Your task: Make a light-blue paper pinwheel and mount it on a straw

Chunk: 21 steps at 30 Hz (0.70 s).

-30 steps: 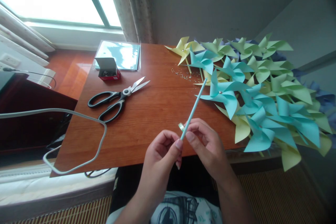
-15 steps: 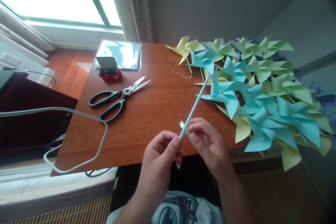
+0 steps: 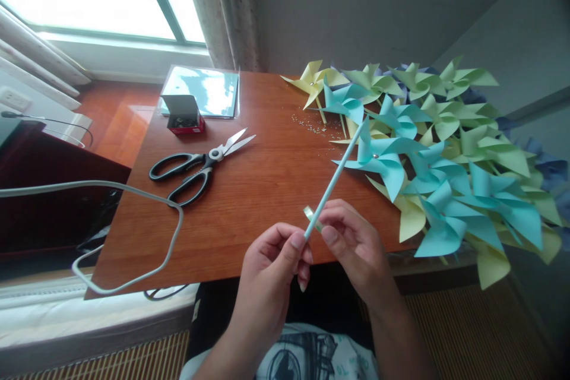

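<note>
A thin light-blue paper stick (image 3: 337, 175) slants up and to the right over the front of the table. My left hand (image 3: 278, 258) pinches its lower end between thumb and fingers. Close beside it, my right hand (image 3: 354, 243) is closed with curled fingers on a small roll of clear tape (image 3: 308, 212), which sits behind the stick and is partly hidden by it. Past the stick's upper end lie blue paper pinwheels (image 3: 380, 160). Black-handled scissors (image 3: 209, 160) lie with their blades spread, to the left of my hands.
Yellow and green pinwheels (image 3: 445, 116) pile up along the table's right side. Tiny bits (image 3: 314, 126) are scattered near them. A small open box (image 3: 184, 122) stands by a sleeve of blue paper (image 3: 218, 92). A pale cable (image 3: 176, 231) loops over the table's left edge.
The upper end of the stick has tilted slightly to the right. Both hands stay almost in the same place, still holding the stick and the tape.
</note>
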{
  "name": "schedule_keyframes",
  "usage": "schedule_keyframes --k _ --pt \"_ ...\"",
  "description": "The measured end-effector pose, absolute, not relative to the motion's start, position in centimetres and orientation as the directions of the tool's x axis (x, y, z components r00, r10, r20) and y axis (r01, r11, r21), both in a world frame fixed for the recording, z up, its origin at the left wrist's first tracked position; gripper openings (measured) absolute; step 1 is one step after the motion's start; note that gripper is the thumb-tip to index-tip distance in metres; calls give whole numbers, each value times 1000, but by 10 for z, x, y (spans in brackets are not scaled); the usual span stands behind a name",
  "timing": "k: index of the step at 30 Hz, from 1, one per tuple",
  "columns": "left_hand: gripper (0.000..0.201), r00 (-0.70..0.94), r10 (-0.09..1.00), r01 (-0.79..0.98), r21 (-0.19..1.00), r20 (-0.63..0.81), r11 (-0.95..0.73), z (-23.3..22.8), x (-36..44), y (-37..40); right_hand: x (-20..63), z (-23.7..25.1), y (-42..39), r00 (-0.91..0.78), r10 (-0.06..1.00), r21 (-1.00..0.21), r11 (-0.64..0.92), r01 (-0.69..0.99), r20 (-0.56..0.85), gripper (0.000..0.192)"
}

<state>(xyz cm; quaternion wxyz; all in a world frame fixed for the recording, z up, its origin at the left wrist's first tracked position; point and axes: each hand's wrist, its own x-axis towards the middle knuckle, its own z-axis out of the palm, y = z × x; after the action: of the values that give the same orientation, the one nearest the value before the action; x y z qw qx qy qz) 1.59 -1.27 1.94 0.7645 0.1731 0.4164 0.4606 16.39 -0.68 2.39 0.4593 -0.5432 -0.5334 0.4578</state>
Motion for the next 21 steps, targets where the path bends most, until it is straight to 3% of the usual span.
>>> schedule_keyframes --k 12,18,21 --pt "25 292 838 -567 623 -461 539 21 16 -12 162 24 -7 6 1000 -988 6 157 7 17" --pt "23 490 731 -552 481 -475 682 21 13 -8 163 23 -6 1 1000 -987 3 158 3 18" --pt "24 510 714 -543 465 -479 699 20 12 -6 163 23 -5 2 1000 -985 0 173 0 17"
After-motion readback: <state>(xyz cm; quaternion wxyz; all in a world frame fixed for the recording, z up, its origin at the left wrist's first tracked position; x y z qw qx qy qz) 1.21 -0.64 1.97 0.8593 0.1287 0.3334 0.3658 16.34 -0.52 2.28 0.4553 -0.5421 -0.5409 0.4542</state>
